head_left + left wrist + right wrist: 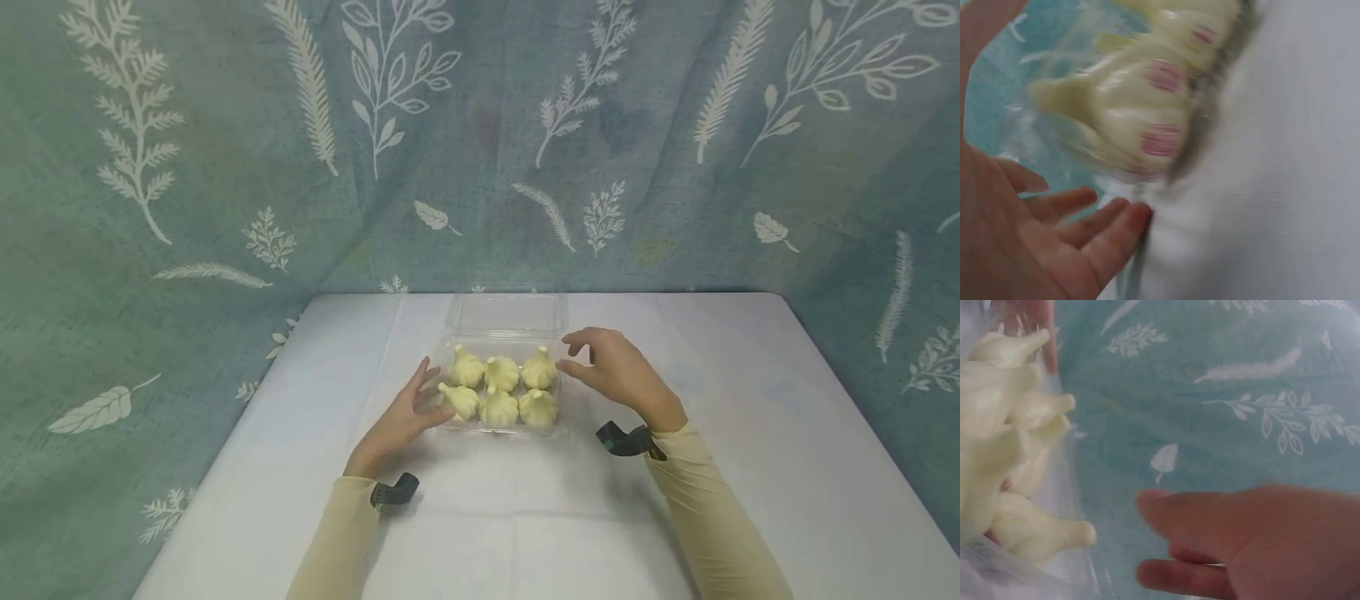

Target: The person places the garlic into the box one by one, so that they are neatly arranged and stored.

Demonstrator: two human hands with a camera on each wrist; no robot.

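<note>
A clear plastic clamshell box (450, 427) lies on the table with its lid (510, 313) folded back. Several pale yellow garlic bulbs (498, 408) sit inside it in two rows. My left hand (405, 417) is at the box's left side, fingers spread and thumb near the front left bulb. In the left wrist view, pink marks show on a garlic bulb (1129, 112) behind the clear wall. Beside the back right corner, my right hand (618, 371) has its fingers loosely bent. The right wrist view shows a gap between that hand (1260, 534) and the garlic bulbs (1032, 528).
A white cloth covers the table (480, 533). Behind it hangs a green-blue curtain (480, 208) with white leaf prints, close to the lid's far edge. Each wrist wears a dark camera strap, such as the right one (628, 440).
</note>
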